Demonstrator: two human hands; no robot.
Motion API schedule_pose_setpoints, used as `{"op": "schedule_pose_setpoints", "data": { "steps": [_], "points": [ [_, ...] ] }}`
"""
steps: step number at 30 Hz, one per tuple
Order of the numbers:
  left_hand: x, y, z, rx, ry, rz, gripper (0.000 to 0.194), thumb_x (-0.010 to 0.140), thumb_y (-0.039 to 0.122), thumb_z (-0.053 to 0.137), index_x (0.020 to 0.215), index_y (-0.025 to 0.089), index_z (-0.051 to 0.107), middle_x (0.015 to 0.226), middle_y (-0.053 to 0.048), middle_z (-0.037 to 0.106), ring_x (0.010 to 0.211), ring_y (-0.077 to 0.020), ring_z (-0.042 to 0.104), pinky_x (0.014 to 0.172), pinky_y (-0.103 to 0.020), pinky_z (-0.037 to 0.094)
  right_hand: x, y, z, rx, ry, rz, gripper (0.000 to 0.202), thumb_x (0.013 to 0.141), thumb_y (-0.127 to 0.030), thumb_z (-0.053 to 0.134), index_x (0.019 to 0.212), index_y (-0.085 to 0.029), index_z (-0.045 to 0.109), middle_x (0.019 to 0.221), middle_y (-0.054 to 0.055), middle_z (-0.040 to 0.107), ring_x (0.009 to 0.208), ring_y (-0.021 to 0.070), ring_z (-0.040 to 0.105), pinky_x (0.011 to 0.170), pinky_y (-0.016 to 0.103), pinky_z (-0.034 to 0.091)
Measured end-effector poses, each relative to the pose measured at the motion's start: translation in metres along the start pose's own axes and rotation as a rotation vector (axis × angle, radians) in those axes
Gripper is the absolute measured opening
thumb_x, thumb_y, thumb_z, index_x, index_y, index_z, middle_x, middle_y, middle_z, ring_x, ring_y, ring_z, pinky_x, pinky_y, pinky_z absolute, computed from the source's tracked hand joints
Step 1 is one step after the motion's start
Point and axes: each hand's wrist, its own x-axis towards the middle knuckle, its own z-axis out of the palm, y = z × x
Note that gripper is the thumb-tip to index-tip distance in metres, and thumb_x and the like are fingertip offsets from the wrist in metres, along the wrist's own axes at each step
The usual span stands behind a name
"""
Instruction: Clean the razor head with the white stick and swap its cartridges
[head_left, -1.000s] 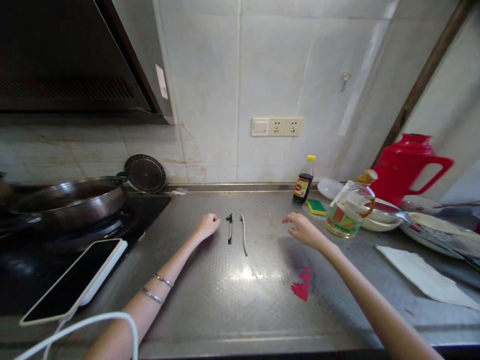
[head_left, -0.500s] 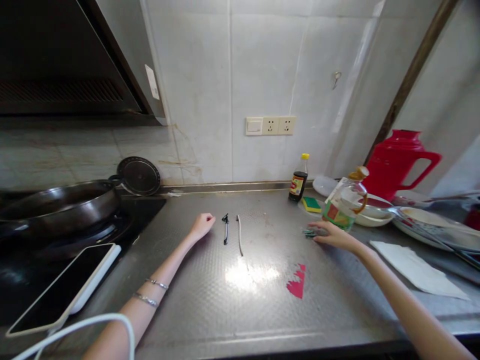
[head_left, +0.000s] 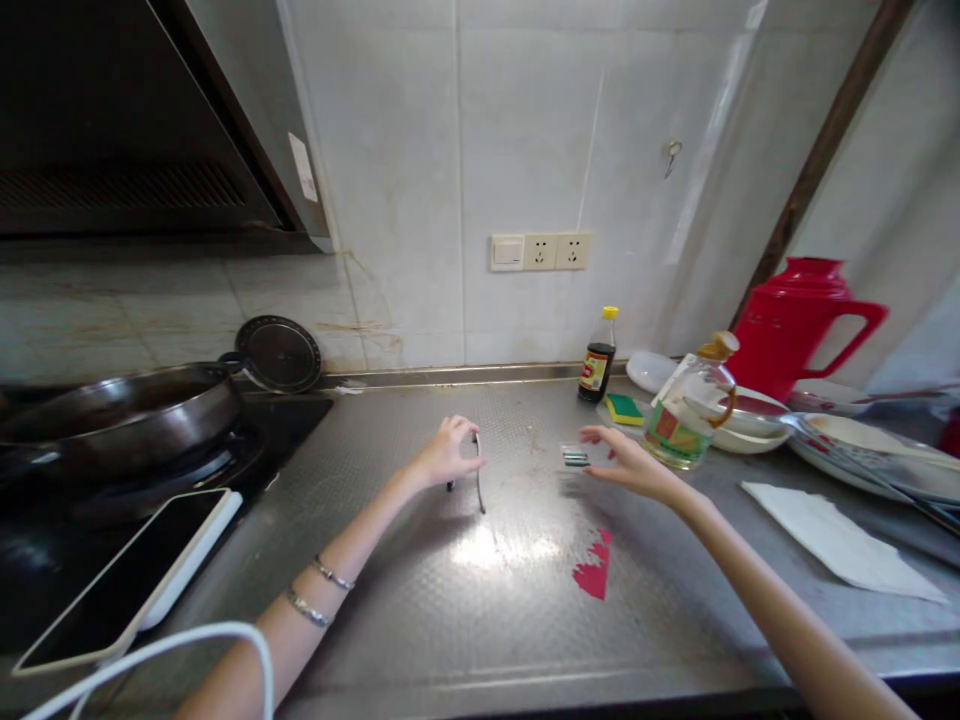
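Observation:
My right hand (head_left: 626, 462) is to the right of the middle of the steel counter, holding a small item with dark green and pale stripes (head_left: 575, 458) at its fingertips; its exact kind is too small to make out. My left hand (head_left: 448, 452) has its thumb and fingers apart, with nothing visible in them. It hovers over a thin black cord (head_left: 450, 486), hiding most of it. By the left fingertips lies a thin whitish cord (head_left: 480, 490), partly covered at its upper end. A torn pink-red scrap (head_left: 592, 572) lies nearer the front edge.
To the right stand a soy sauce bottle (head_left: 596, 362), a sponge (head_left: 624, 409), an oil bottle (head_left: 686, 420), a red thermos jug (head_left: 787, 325), bowls and a white napkin (head_left: 832, 545). On the left are a pan (head_left: 142, 415), a phone (head_left: 127, 580) and a white cable (head_left: 187, 640).
My right hand has moved left with the striped item, away from the oil bottle. My left hand has moved right over the cords, and its fingers have spread from a closed shape.

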Motion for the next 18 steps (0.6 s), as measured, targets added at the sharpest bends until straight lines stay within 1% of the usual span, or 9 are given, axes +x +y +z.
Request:
{"op": "schedule_pose_setpoints", "data": {
  "steps": [2, 4, 6, 8, 10, 12, 15, 18],
  "points": [
    [0.003, 0.016, 0.003, 0.015, -0.060, 0.088, 0.058, 0.064, 0.044, 0.069, 0.112, 0.016, 0.053, 0.118, -0.011, 0.050, 0.111, -0.0235, 0.042, 0.097, -0.038, 0.036, 0.006, -0.026, 0.004, -0.005, 0.007, -0.069, 0.048, 0.071, -0.030, 0.059, 0.116, -0.018, 0.047, 0.112, 0.010, 0.056, 0.101, 0.0227, 0.052, 0.083, 0.037, 0.045],
    [0.005, 0.031, 0.006, 0.027, -0.111, 0.144, 0.069, 0.062, 0.049, 0.070, 0.119, 0.016, 0.049, 0.122, -0.012, 0.048, 0.115, -0.0250, 0.038, 0.098, -0.039, 0.034, 0.011, -0.051, 0.009, 0.010, -0.002, -0.153, 0.048, 0.071, -0.027, 0.060, 0.116, -0.018, 0.047, 0.112, 0.010, 0.055, 0.105, 0.0222, 0.050, 0.085, 0.036, 0.043],
    [0.006, 0.043, 0.007, 0.039, -0.136, 0.174, 0.071, 0.061, 0.051, 0.069, 0.120, 0.017, 0.049, 0.122, -0.011, 0.049, 0.116, -0.0254, 0.037, 0.099, -0.040, 0.034, 0.014, -0.070, 0.012, 0.016, -0.018, -0.206, 0.051, 0.071, -0.025, 0.060, 0.119, -0.019, 0.046, 0.112, 0.009, 0.055, 0.106, 0.0216, 0.049, 0.086, 0.036, 0.043],
    [0.007, 0.051, 0.007, 0.043, -0.141, 0.188, 0.064, 0.064, 0.050, 0.068, 0.117, 0.018, 0.052, 0.120, -0.009, 0.050, 0.114, -0.0246, 0.039, 0.098, -0.038, 0.034, 0.015, -0.085, 0.014, 0.014, -0.035, -0.230, 0.050, 0.071, -0.023, 0.060, 0.119, -0.019, 0.046, 0.112, 0.009, 0.055, 0.108, 0.0216, 0.049, 0.087, 0.037, 0.042],
    [0.007, 0.055, 0.006, 0.047, -0.140, 0.189, 0.053, 0.067, 0.046, 0.066, 0.112, 0.019, 0.056, 0.116, -0.008, 0.053, 0.111, -0.0233, 0.041, 0.096, -0.036, 0.036, 0.015, -0.094, 0.015, 0.011, -0.046, -0.238, 0.048, 0.071, -0.022, 0.060, 0.118, -0.020, 0.048, 0.113, 0.009, 0.054, 0.109, 0.0218, 0.049, 0.088, 0.037, 0.042],
    [0.007, 0.055, 0.006, 0.057, -0.140, 0.180, 0.047, 0.067, 0.044, 0.067, 0.107, 0.020, 0.059, 0.111, -0.007, 0.055, 0.108, -0.0226, 0.042, 0.095, -0.035, 0.037, 0.015, -0.097, 0.017, 0.008, -0.050, -0.237, 0.047, 0.072, -0.022, 0.060, 0.117, -0.020, 0.048, 0.114, 0.009, 0.054, 0.109, 0.0220, 0.049, 0.088, 0.038, 0.042],
    [0.008, 0.052, 0.008, 0.087, -0.152, 0.167, 0.046, 0.065, 0.043, 0.068, 0.104, 0.020, 0.060, 0.109, -0.007, 0.054, 0.107, -0.0227, 0.043, 0.093, -0.034, 0.037, 0.014, -0.097, 0.020, 0.004, -0.050, -0.232, 0.047, 0.072, -0.022, 0.060, 0.118, -0.020, 0.048, 0.115, 0.010, 0.054, 0.109, 0.0218, 0.049, 0.088, 0.038, 0.043],
    [0.012, 0.045, 0.013, 0.144, -0.163, 0.159, 0.046, 0.064, 0.042, 0.068, 0.103, 0.020, 0.060, 0.108, -0.007, 0.052, 0.107, -0.0233, 0.042, 0.093, -0.033, 0.037, 0.013, -0.092, 0.023, -0.009, -0.042, -0.237, 0.056, 0.073, -0.025, 0.061, 0.126, -0.020, 0.042, 0.119, 0.010, 0.053, 0.111, 0.0219, 0.048, 0.092, 0.038, 0.040]
  ]
}}
